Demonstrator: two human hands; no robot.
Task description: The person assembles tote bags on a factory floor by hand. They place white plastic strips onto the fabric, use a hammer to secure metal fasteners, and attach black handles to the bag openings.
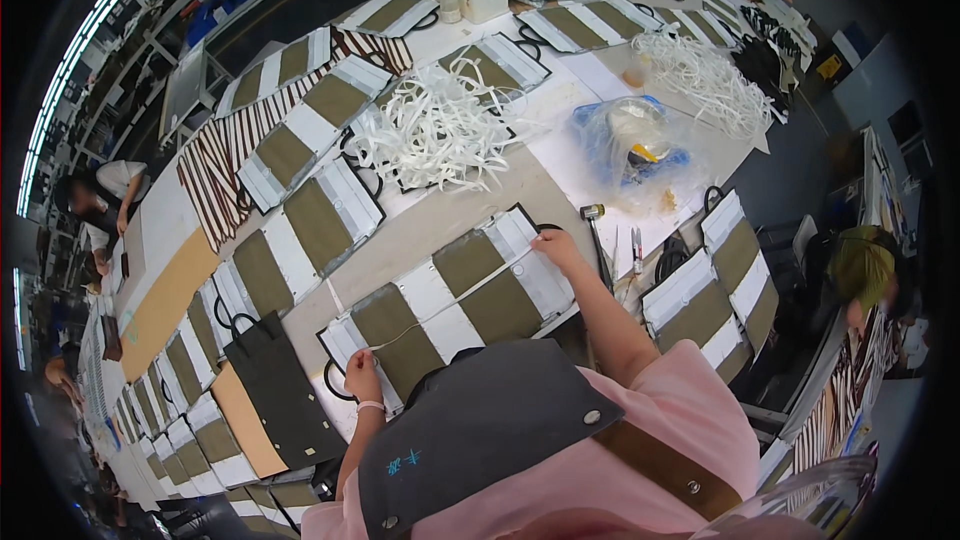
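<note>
A narrow white strip [456, 301] stretches between my two hands, slightly slack. It lies lengthwise over an opened-out bag panel [428, 285] with olive and white blocks and dark edging, flat on the table before me. My left hand [362, 377] pinches one end of the strip at the panel's near left end. At the far right end, my right hand [553, 248] closes its fingertips on the other end. Black loop handles [338, 382] stick out beside the left hand.
Beyond the panel lies a tangled heap of white strips [435, 130], with another heap [705, 85] farther right. A hammer [594, 212] and scissors [637, 250] lie right of my right hand. A clear plastic bag [632, 145] stands behind them. More panels [318, 215] cover the left side.
</note>
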